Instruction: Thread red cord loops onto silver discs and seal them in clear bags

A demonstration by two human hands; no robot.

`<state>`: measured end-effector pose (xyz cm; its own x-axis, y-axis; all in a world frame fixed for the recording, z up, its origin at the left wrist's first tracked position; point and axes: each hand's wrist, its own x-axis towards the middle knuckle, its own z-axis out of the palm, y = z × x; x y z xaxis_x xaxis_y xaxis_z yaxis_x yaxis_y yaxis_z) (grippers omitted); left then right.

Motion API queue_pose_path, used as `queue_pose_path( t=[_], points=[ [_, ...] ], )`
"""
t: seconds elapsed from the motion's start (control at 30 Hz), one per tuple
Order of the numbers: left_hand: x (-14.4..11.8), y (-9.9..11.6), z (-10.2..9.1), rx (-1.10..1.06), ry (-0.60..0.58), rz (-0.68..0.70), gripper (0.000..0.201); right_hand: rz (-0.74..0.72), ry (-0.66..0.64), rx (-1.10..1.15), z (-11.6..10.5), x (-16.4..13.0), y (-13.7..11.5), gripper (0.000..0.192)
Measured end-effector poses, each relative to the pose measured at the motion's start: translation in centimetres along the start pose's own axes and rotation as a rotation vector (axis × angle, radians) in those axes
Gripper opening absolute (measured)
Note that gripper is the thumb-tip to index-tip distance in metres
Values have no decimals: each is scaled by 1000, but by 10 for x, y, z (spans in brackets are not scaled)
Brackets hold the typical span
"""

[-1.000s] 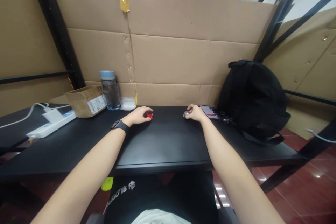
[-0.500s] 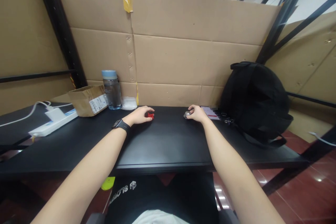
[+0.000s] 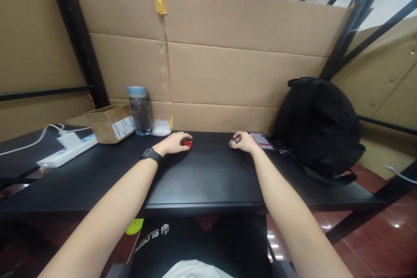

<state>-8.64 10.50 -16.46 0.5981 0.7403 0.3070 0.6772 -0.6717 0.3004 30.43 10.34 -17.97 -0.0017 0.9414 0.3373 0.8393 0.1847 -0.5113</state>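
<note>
On the far part of the black table (image 3: pixel 202 178), my left hand (image 3: pixel 175 142) curls its fingers and thumb around a small red object (image 3: pixel 187 143). What kind of object it is, I cannot make out; part of it is hidden by the hand. A dark watch sits on the left wrist. To the right, my right hand (image 3: pixel 245 141) closes on a small, round, shiny greyish object (image 3: pixel 232 143), which shows at the fingertips on the hand's left side. Both hands rest at the table surface, well apart from each other.
At left stand a white power strip (image 3: pixel 61 156), an opened cardboard box (image 3: pixel 110 126), a blue-lidded water bottle (image 3: pixel 141 115) and a white packet (image 3: pixel 161 127). A phone-like flat item (image 3: pixel 260 140) and a black backpack (image 3: pixel 319 130) are at right. Behind rises a cardboard wall (image 3: pixel 211 69).
The view has shifted very slightly. Both hands hold their places and grips, with the red and the shiny objects still at the fingers.
</note>
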Motion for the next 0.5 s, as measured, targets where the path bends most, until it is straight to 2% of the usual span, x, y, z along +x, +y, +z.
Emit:
queue_pose_path(
  t=[0.3,0.5],
  points=[
    [1,-2,2,-14,-38,-21,59,-2,-76,2,8,3,4,37],
    [2,-13,10,-6,-91,-191,86,33,-59,-23,9,-1,0,52]
  ],
)
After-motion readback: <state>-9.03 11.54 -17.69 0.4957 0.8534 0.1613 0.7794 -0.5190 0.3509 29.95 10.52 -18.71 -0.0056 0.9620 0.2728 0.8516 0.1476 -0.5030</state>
